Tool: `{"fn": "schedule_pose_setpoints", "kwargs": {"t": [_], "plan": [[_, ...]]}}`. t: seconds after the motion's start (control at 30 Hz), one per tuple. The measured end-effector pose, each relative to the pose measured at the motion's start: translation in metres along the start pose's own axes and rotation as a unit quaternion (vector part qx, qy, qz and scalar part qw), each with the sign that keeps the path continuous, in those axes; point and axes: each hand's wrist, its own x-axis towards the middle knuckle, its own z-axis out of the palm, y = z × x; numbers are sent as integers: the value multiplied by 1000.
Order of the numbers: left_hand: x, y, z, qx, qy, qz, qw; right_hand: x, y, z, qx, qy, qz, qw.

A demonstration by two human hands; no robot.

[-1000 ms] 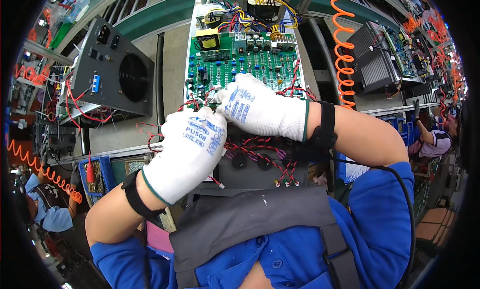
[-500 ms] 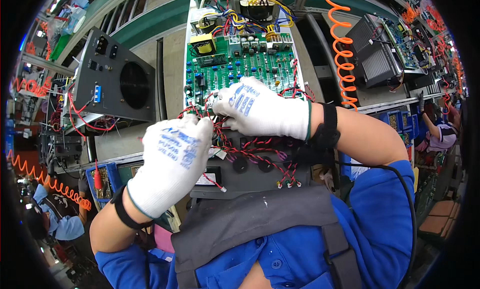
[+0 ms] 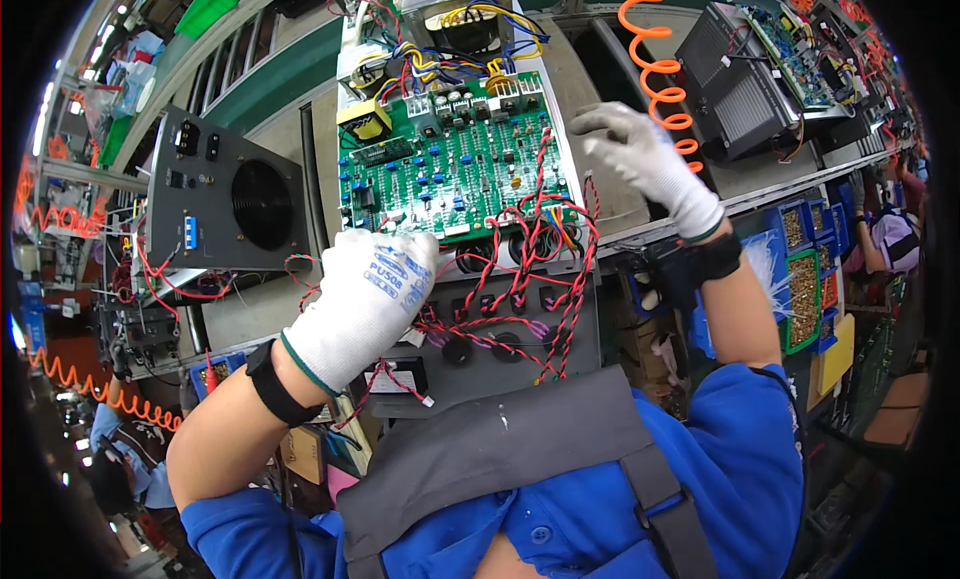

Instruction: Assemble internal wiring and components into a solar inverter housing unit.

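A green circuit board [image 3: 455, 184], crowded with small parts, lies in front of me in a pale metal housing. My left hand [image 3: 375, 274], in a white knit glove with blue print, is closed at the board's near left corner; its fingertips and anything in them are hidden. Off the board's right edge, my right hand [image 3: 645, 159], gloved likewise, is raised with its fingers apart and nothing in it. Twisted red-and-black wires [image 3: 530, 264] run from the board's near edge down over a dark grey panel [image 3: 470, 374].
A dark grey fan housing [image 3: 225, 194] stands at the left. An orange coiled hose [image 3: 665, 74] hangs right of the board. Another finned unit with an exposed board [image 3: 795, 54] sits farther right. Blue bins of small parts [image 3: 795, 229] are at right; other people work at both sides.
My right hand has left the board's near edge, moved right and opened. My left hand stays closed near the board's left corner. The view has shifted, so the board appears farther left.
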Motion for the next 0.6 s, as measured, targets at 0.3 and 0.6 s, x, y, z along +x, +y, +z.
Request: {"fn": "schedule_pose_setpoints", "kwargs": {"t": [0.3,0.6], "plan": [[11,7,-8,-52,-25,65,996,-11,15,35,288,-30,23,957],[-24,3,-28,-116,-32,-29,992,0,18,33,235,-99,-6,967]]}}
